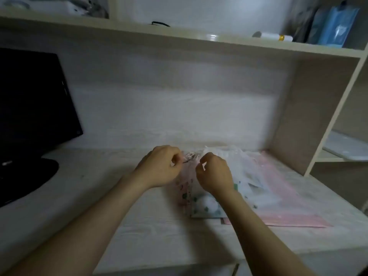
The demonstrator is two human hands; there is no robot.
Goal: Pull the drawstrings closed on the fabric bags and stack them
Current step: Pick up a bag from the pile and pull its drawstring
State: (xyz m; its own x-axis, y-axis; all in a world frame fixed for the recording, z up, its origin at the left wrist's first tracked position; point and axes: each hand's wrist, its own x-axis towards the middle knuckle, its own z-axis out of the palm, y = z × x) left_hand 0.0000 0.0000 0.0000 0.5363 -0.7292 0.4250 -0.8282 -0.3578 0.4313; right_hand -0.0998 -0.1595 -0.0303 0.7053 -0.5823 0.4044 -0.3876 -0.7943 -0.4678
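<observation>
Where the desk (83,196) runs off toward nine o'clock, one black monitor (29,108) stands on its round foot. Two bare hands meet just below the middle of the view. At eight o'clock from the bag's gathered mouth, the left hand (159,168) has its fingers curled in, thumb and forefinger pinching a thin strand of the drawstring (190,156). Close by at four o'clock of that mouth, the right hand (214,174) is likewise curled tight, nipping a white end of the same cord. Under both hands lies a pile of fabric bags (205,205), three as far as the blur lets me count: one pink patterned, one green patterned, one white. They rest on one pink sheet (288,208) reaching toward four o'clock. Up at one o'clock, the shelf (179,39) carries one white bottle (272,36) and one blue packet (336,26)
</observation>
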